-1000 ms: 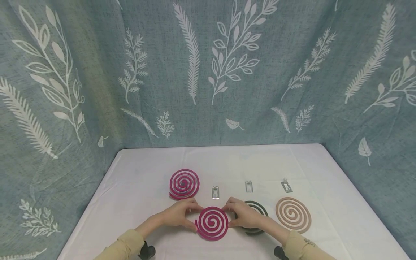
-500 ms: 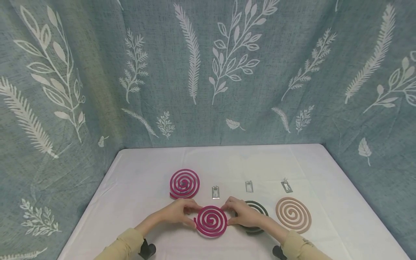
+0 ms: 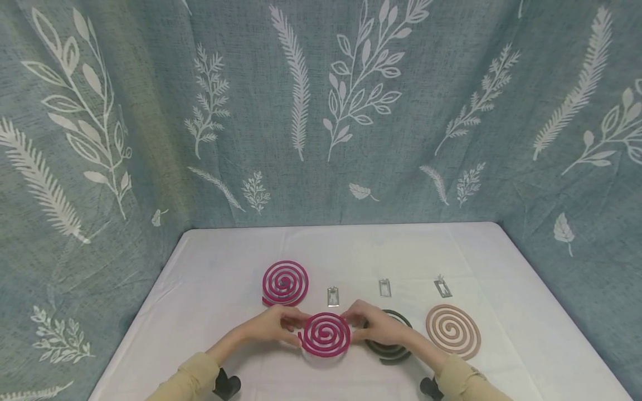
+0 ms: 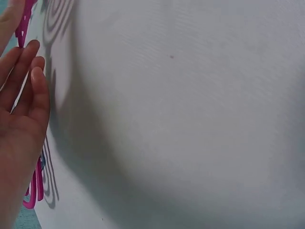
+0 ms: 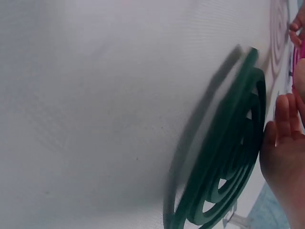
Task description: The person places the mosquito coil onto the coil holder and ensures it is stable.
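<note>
A magenta mosquito coil is held between both hands above the white table, its face tilted toward the head camera. My left hand pinches its left edge with thumb and fingers. At the opposite edge, my right hand pinches it the same way. In the left wrist view, only a sliver of the held coil shows beyond the fingers. Partly hidden by the right hand is a dark green coil; the right wrist view shows this green coil close beside the hand.
Another magenta coil sits back left, with metal visible at its centre. Three small metal coil stands, left, middle and right, lie in a row behind the hands. A tan coil lies at right.
Both hands have raised the held magenta coil slightly away from the front edge and tipped it, so its outline looks flatter. The dark green coil has shifted a little beneath the right hand.
</note>
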`<state>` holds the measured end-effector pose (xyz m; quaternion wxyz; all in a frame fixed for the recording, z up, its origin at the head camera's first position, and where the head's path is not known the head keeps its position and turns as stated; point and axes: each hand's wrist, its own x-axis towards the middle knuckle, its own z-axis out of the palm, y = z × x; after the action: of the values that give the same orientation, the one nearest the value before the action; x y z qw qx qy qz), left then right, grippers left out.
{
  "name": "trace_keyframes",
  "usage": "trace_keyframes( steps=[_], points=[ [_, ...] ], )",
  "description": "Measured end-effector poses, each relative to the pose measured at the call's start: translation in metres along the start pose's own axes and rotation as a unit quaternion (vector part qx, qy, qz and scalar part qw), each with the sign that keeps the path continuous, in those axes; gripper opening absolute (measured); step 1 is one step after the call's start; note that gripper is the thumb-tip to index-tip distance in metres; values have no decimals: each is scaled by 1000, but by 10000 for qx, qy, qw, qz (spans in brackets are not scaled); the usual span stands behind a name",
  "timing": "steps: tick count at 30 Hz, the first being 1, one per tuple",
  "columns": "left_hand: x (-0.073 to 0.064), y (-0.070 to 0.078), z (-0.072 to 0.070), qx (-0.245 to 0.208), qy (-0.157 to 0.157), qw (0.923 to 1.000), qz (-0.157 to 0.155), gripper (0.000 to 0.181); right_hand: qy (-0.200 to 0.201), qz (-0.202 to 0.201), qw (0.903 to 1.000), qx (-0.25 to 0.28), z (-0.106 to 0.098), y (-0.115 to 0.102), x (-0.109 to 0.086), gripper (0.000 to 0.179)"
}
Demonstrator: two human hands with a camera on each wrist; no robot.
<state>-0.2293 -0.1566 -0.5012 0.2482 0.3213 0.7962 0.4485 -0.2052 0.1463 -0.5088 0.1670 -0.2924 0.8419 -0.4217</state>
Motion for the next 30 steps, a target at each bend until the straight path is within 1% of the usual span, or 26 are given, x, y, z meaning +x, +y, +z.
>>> trace_keyframes(
  steps=[1, 3, 6, 9, 11, 13, 16, 18, 20, 27, 30],
  points=[
    [0, 1, -1, -67, 21, 10000, -4, 51, -4, 37, 9999, 129, -1, 0, 0, 40],
    [0, 3, -2, -225, 67, 9997, 30, 50, -22, -31, 9995, 327, -3, 0, -1, 40],
    [0, 7, -5, -455, 139, 9989, 34, 49, -24, -93, 9990, 447, -6, -1, -2, 40],
    [1, 12, -9, -628, 192, 9978, -49, 50, 28, -26, 9986, 532, -9, -2, -2, 42],
    [2, 15, -12, -652, 201, 9977, -59, 51, 98, 111, 9977, 666, -10, -3, -2, 42],
    [3, 18, -14, -693, 209, 9973, -71, 52, 167, 231, 9952, 935, -12, -4, -2, 43],
    [4, 21, -16, -825, 209, 9964, 21, 54, 250, 325, 9893, 1399, -16, -6, -2, 45],
    [5, 22, -18, -982, 255, 9948, 54, 54, 265, 305, 9849, 1683, -19, -8, -2, 48],
    [6, 24, -19, -1132, 300, 9930, 115, 54, 260, 256, 9820, 1854, -22, -11, -2, 50],
    [7, 34, -22, -1773, 481, 9827, 252, 60, 403, 91, 9740, 2229, -33, -22, -3, 54],
    [8, 40, -23, -1946, 572, 9786, 357, 62, 488, -43, 9696, 2396, -37, -27, -3, 54]
  ],
)
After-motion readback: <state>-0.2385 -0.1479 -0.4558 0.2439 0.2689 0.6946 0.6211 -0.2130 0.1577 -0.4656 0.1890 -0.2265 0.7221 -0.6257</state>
